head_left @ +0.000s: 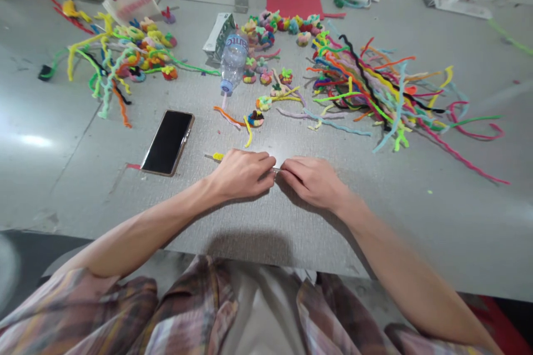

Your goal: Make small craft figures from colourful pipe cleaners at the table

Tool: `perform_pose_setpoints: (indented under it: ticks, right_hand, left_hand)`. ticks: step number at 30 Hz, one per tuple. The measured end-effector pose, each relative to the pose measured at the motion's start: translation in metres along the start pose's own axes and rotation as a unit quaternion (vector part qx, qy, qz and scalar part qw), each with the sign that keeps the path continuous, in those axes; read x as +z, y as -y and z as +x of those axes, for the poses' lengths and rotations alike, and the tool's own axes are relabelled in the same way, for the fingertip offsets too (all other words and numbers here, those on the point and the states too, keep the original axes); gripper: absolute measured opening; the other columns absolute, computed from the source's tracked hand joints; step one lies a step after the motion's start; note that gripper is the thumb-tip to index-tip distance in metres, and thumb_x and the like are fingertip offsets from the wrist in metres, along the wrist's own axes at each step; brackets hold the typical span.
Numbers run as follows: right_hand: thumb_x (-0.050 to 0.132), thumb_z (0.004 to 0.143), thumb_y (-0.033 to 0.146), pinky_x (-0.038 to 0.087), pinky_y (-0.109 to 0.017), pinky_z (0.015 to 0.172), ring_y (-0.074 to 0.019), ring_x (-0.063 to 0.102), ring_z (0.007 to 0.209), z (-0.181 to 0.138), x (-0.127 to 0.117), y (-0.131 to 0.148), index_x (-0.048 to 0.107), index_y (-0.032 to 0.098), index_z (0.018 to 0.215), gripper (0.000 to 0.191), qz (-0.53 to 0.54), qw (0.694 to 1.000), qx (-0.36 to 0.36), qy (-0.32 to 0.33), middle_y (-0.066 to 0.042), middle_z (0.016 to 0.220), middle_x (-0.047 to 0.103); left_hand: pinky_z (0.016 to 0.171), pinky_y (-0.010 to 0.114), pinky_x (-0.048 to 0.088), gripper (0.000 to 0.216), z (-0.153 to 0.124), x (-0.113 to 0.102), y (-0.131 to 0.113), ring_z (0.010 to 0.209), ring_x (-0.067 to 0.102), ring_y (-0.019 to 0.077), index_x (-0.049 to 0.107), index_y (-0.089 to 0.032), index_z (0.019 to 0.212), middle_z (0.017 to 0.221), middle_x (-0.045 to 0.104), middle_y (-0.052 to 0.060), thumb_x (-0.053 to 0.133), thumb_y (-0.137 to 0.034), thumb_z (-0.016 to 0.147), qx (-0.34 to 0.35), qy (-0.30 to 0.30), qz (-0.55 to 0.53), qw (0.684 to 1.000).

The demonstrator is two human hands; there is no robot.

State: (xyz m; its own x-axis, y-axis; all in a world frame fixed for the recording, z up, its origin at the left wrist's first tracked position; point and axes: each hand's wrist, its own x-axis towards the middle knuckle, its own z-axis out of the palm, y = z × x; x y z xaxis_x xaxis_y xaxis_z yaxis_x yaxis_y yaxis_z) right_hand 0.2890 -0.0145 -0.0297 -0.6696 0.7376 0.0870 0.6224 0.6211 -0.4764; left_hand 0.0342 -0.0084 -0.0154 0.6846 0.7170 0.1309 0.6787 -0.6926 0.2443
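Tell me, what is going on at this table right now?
A person's left hand and right hand meet over the grey table, pinching a thin pipe cleaner whose yellow end sticks out left. A phone lies left, a plastic bottle beyond, loose pipe cleaners and small coiled pieces farther back.

Both hands meet fingertip to fingertip low on the grey tabletop (416,199): left hand (241,175) and right hand (312,180) pinch a thin yellow-tipped stick (218,156). A phone (167,142) lies just left, a heap of loose pipe cleaners (375,89) further back right.
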Motion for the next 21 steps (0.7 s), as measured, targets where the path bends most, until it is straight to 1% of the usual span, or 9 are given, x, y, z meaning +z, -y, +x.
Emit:
perform_pose_setpoints:
  ticks: [3,7,9,16,21]
  right_hand:
    - [0.04,0.123,0.042,0.041,-0.038,0.08,-0.0243,0.064,0.087,0.0004,-0.0002,0.0001,0.069,0.022,0.103,0.04,0.0,1.0,0.001,-0.003,-0.009,0.095,0.074]
    - [0.039,0.124,0.042,0.041,-0.038,0.08,-0.0241,0.064,0.087,0.0014,0.0006,-0.0004,0.067,0.022,0.101,0.042,0.0,1.0,0.0,-0.003,-0.009,0.095,0.073]
    - [0.039,0.123,0.042,0.04,-0.038,0.08,-0.024,0.063,0.087,0.0016,0.0014,-0.0009,0.067,0.022,0.101,0.041,-0.001,1.0,-0.001,-0.001,-0.009,0.095,0.073]
    - [0.039,0.123,0.042,0.039,-0.038,0.079,-0.0235,0.062,0.086,0.0011,0.001,-0.0018,0.066,0.023,0.1,0.041,-0.004,1.0,-0.002,-0.002,-0.008,0.095,0.073]
    - [0.037,0.124,0.045,0.039,-0.038,0.078,-0.0243,0.063,0.087,0.001,-0.003,-0.0027,0.067,0.023,0.1,0.044,-0.01,1.0,0.006,0.003,-0.009,0.095,0.073]
  left_hand:
    - [0.057,0.032,0.024,0.029,0.0,0.0002,0.0001,0.067,0.061,0.0177,0.071,-0.019,0.093,0.085,0.074,0.006,0.05,-0.032,0.108,0.004,0.001,0.002,1.0]
    - [0.057,0.033,0.024,0.026,0.0,-0.0015,-0.0003,0.07,0.064,0.0184,0.072,-0.019,0.099,0.091,0.076,0.006,0.05,-0.029,0.108,0.009,0.013,0.0,1.0]
    - [0.056,0.033,0.024,0.026,0.0001,-0.0019,-0.0004,0.07,0.064,0.0184,0.072,-0.019,0.099,0.093,0.077,0.006,0.05,-0.029,0.108,0.012,0.021,0.003,1.0]
    - [0.056,0.032,0.026,0.026,0.0009,-0.0016,-0.0012,0.067,0.062,0.0187,0.07,-0.018,0.097,0.089,0.076,0.007,0.049,-0.029,0.107,0.015,0.035,0.017,0.999]
    - [0.057,0.033,0.026,0.028,0.0027,-0.0041,-0.0031,0.069,0.063,0.0204,0.073,-0.019,0.103,0.091,0.076,0.008,0.047,-0.03,0.108,0.006,0.047,0.039,0.998]
